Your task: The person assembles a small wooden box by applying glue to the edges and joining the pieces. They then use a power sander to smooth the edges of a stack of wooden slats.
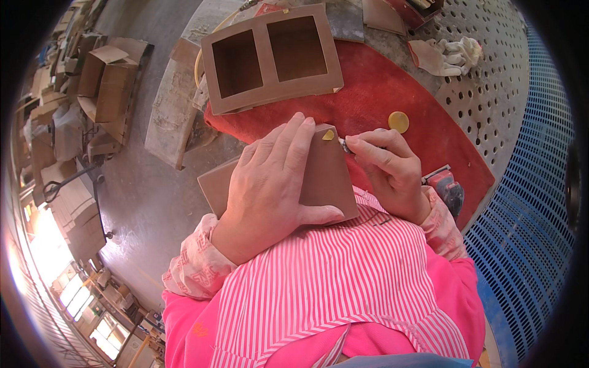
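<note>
The left hand (pixel 270 175) lay spread on the central box (pixel 328 175); the right hand (pixel 388 161) pinched a small tool (pixel 344 145) at its two-o'clock edge, where a slip could gouge it.

Clock centred on plain brown flat-faced box (pixel 331 178). 12: blocked by brown box with two rectangular openings (pixel 266 56); tight gap off left hand (pixel 270 175). 1: passable strip over red cloth (pixel 371 76). 2: round yellow disc (pixel 398 122) in path. 3: right hand (pixel 389 161), then red-and-black tool (pixel 445 191). 6: pink-and-white striped apron (pixel 313 279) shuts it off. 9: open room above grey floor (pixel 138 165).
</note>
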`<control>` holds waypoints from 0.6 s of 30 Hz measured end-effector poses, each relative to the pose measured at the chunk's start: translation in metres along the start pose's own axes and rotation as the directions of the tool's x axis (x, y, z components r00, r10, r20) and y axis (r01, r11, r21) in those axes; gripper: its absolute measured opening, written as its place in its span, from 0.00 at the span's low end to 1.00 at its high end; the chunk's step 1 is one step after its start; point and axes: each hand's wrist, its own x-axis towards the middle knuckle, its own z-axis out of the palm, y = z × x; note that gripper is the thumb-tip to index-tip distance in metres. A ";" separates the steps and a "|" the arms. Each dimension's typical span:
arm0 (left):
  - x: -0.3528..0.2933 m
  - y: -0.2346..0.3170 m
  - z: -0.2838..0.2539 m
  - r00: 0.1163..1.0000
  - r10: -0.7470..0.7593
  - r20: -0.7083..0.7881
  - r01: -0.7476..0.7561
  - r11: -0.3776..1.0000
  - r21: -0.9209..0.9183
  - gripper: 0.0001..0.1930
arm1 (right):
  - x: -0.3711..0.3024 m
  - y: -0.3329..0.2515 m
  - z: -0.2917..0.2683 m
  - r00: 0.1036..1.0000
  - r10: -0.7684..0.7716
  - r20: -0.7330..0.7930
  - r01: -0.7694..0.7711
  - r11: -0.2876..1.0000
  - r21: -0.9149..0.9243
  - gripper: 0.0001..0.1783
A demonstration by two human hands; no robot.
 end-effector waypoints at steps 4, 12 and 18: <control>0.003 0.000 0.003 1.000 0.014 -0.016 -0.014 1.000 -0.004 0.65 | 0.006 0.008 0.016 0.994 -0.012 -0.110 0.034 0.978 0.206 0.23; 0.004 -0.001 0.002 1.000 0.019 -0.018 -0.019 1.000 0.003 0.65 | 0.006 0.014 0.018 0.983 -0.096 -0.156 0.090 0.995 -0.046 0.26; 0.004 -0.001 0.000 1.000 0.026 -0.013 -0.026 1.000 0.010 0.66 | 0.008 0.015 0.020 0.977 -0.048 -0.205 0.041 0.998 -0.041 0.25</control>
